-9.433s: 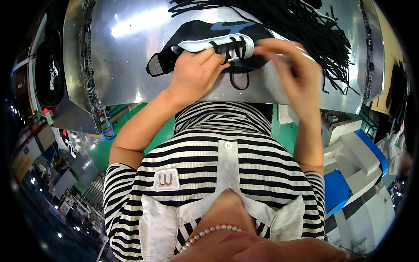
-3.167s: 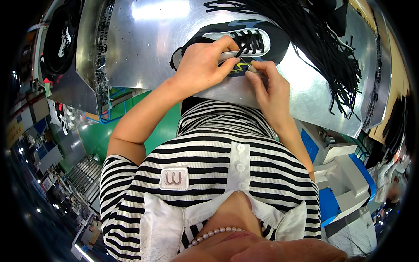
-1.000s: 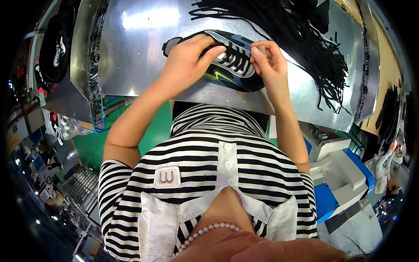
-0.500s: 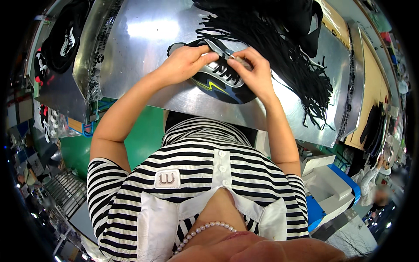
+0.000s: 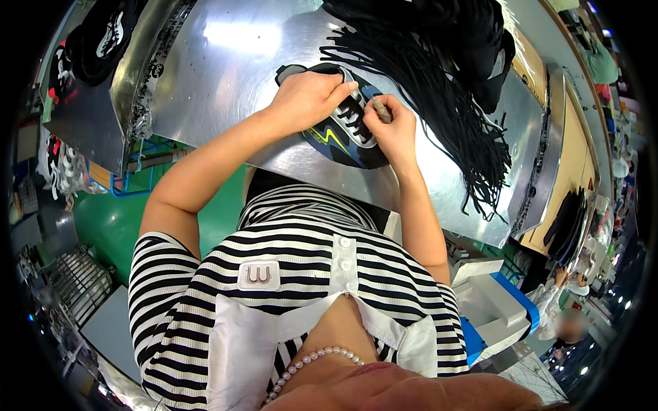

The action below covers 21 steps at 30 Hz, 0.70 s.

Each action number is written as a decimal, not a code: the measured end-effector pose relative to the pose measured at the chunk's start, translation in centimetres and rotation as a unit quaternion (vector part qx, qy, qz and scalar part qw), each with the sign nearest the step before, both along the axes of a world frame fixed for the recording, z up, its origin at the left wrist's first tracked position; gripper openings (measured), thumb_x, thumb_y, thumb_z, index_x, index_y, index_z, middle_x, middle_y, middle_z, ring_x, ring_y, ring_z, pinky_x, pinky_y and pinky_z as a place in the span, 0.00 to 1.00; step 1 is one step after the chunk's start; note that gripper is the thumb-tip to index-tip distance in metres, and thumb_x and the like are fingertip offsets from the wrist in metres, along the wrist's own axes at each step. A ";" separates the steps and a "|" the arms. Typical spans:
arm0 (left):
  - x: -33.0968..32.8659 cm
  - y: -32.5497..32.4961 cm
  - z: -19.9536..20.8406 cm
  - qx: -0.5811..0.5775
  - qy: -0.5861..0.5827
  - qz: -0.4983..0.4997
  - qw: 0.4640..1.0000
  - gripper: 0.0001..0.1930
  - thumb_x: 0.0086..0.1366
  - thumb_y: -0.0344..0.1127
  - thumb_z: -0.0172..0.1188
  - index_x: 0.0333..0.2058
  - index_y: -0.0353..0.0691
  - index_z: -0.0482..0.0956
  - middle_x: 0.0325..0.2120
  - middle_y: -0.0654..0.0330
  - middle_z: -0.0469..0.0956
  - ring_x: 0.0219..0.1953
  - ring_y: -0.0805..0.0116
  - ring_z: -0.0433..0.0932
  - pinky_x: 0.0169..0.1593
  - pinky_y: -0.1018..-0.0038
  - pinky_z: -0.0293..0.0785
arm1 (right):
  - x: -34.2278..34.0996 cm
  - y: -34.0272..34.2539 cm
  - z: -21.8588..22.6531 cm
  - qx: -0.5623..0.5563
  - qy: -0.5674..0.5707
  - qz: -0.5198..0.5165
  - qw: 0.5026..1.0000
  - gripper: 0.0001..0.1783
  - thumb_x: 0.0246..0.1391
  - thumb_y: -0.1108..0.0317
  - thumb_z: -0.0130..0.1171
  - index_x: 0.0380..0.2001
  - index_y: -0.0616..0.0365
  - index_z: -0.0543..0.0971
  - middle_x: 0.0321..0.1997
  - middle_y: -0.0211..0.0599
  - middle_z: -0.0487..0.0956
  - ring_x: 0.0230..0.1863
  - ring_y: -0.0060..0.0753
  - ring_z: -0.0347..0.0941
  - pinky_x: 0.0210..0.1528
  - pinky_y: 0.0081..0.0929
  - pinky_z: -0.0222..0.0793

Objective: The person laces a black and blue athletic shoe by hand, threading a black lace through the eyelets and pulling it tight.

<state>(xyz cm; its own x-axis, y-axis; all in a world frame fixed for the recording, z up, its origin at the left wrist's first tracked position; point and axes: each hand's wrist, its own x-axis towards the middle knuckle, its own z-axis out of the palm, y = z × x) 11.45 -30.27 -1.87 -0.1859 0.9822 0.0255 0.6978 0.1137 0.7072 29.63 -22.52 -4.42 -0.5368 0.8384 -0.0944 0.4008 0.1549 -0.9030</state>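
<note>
A dark shoe upper with a yellow zigzag mark, grey eyelet panels and black laces lies on the metal table in front of me. My left hand is closed over its collar and tongue side, thumb stretched along the lacing. At the far side of the lacing, my right hand grips a small tool with a tan wrapped handle. The tool's working tip is hidden by my fingers and the shoe.
A heap of loose black shoelaces spreads to the right on the metal tabletop, below dark shoe uppers. More black uppers lie at the far left. A white and blue box stands below the table at right.
My right hand has turned over and moved slightly down, showing the tool's wrapped handle. My left hand has shifted a little right along the shoe. The whole view has shifted slightly.
</note>
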 end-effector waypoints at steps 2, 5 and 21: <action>-0.1 0.1 0.0 0.011 0.008 -0.004 1.000 0.25 0.70 0.51 0.50 0.21 0.36 0.74 0.17 0.50 0.75 0.22 0.48 0.75 0.29 0.58 0.70 | 0.5 -0.3 -0.7 -0.016 0.030 -0.013 0.999 0.07 0.50 0.70 0.64 0.30 0.63 0.79 0.24 0.29 0.77 0.27 0.16 0.70 0.33 0.18 0.67; -0.5 0.2 -0.4 0.009 -0.035 -0.027 0.999 0.25 0.71 0.51 0.50 0.23 0.35 0.75 0.17 0.50 0.74 0.23 0.49 0.75 0.30 0.59 0.70 | 0.9 -0.5 -0.9 -0.030 0.099 -0.008 0.995 0.07 0.52 0.70 0.64 0.31 0.62 0.79 0.25 0.28 0.77 0.29 0.15 0.70 0.34 0.17 0.67; -3.4 1.5 4.4 -0.073 -0.215 -0.258 0.939 0.13 0.66 0.37 0.59 0.44 0.34 0.80 0.34 0.57 0.83 0.37 0.69 0.79 0.45 0.72 0.74 | 2.0 0.0 0.2 -0.281 0.390 -0.019 0.877 0.14 0.55 0.74 0.65 0.34 0.47 0.67 0.30 0.18 0.69 0.33 0.12 0.64 0.41 0.12 0.60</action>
<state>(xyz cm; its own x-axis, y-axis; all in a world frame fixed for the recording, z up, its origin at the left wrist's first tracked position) 8.03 -28.78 2.57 0.3534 0.9316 -0.0855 0.3406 -0.0430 0.9392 31.58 -22.51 -4.24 -0.5952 0.7953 -0.1149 -0.3773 -0.4028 -0.8339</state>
